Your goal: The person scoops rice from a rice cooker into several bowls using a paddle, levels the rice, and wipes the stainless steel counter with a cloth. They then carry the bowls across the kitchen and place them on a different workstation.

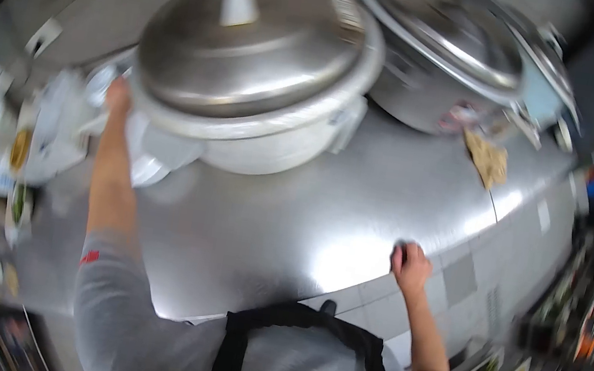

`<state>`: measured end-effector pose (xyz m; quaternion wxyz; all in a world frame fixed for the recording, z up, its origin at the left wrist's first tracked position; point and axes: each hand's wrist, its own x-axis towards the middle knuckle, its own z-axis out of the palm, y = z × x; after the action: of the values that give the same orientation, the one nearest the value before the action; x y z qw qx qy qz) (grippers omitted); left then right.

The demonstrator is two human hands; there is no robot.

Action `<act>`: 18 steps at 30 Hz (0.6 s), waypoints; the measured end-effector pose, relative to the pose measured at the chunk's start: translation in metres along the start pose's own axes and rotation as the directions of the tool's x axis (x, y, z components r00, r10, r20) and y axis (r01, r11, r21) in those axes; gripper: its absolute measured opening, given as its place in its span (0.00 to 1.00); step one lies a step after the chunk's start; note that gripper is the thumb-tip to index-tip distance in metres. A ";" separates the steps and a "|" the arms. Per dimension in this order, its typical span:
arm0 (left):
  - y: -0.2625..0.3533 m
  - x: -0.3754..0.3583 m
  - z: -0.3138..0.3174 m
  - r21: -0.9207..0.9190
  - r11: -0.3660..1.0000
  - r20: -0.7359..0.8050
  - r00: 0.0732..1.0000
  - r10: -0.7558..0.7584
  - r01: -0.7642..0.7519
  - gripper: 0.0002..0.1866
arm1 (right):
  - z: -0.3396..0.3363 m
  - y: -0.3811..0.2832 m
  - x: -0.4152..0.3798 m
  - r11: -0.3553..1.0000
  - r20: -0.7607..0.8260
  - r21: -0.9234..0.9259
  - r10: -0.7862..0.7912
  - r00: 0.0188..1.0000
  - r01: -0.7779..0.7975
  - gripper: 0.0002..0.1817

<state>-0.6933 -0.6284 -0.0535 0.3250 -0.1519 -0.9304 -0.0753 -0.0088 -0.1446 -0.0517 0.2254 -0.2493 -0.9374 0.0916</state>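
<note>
My left hand (118,97) is up beside the big white cooker (262,114) at the back of the steel counter (291,223), but blur hides whether it grips anything. The cooker's round grey lid (249,46) is on, so nothing is opened yet. My right hand (410,264) is curled tight on the counter's front edge, holding nothing I can see.

One head-worn fisheye camera looks steeply down, close over the steel counter (291,223) and the wearer's chest.
</note>
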 end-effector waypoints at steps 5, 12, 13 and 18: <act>0.077 -0.005 -0.101 0.254 0.965 0.087 0.993 -0.083 0.058 0.11 | 0.004 0.002 -0.002 1.000 0.068 -0.008 0.002 0.998 -0.002 0.07; 0.044 -0.011 -0.169 -0.104 0.984 -0.214 0.970 0.117 -0.142 0.14 | -0.012 0.007 0.007 0.991 0.180 0.129 -0.048 0.983 0.025 0.08; 0.054 -0.021 -0.203 -0.045 0.999 -0.132 0.991 0.005 -0.011 0.15 | -0.020 0.006 0.014 0.985 0.212 0.175 -0.037 0.977 -0.001 0.10; 0.002 -0.096 -0.314 -0.511 0.827 0.080 0.971 -0.225 0.234 0.22 | -0.046 0.062 0.100 0.983 -0.032 0.030 -0.182 0.983 0.183 0.14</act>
<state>-0.4380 -0.7241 0.1305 0.2532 -0.1215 -0.8899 -0.3596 -0.0385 -0.0375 0.0085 0.2507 -0.1598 -0.9512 0.0824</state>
